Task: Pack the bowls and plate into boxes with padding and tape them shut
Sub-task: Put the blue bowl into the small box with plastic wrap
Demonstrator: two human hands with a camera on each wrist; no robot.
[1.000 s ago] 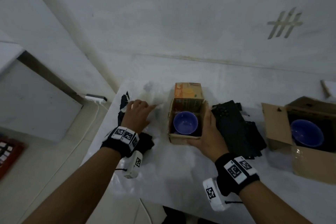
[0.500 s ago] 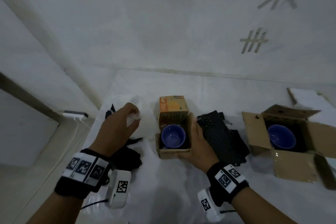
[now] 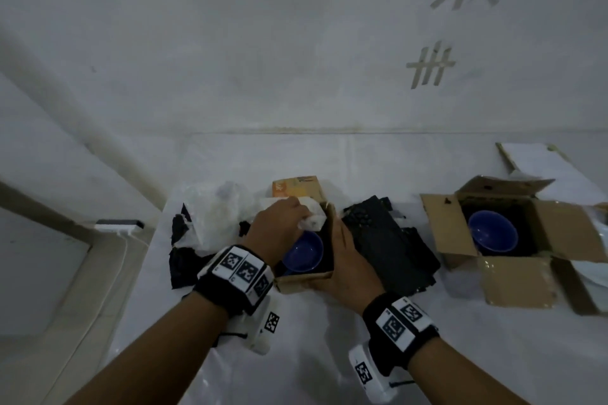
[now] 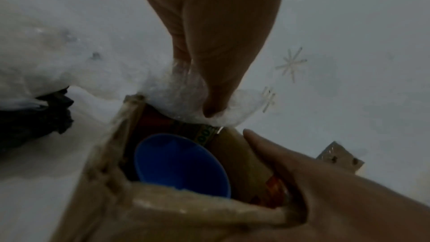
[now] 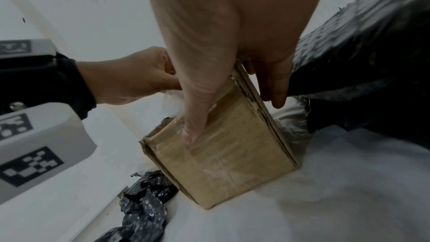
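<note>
A small open cardboard box (image 3: 306,283) stands at the table's middle with a blue bowl (image 3: 304,255) inside. My left hand (image 3: 289,220) pinches a wad of white padding (image 3: 312,219) just above the box's far rim; in the left wrist view the padding (image 4: 186,98) hangs over the bowl (image 4: 181,165). My right hand (image 3: 342,260) grips the box's near right corner. In the right wrist view its thumb lies on the front wall of the box (image 5: 228,157) and its fingers lie along the right side. A second blue bowl (image 3: 492,233) sits in a larger open box (image 3: 513,279) on the right.
Black bubble wrap (image 3: 388,240) lies between the two boxes. A heap of white padding (image 3: 210,220) and black scraps (image 3: 184,263) sit left of the small box, near the table's left edge. A flat white-faced cardboard sheet (image 3: 533,158) lies at the far right.
My left hand took white padding from the heap on the left and carried it right, over the small box. My right hand stayed on the box.
</note>
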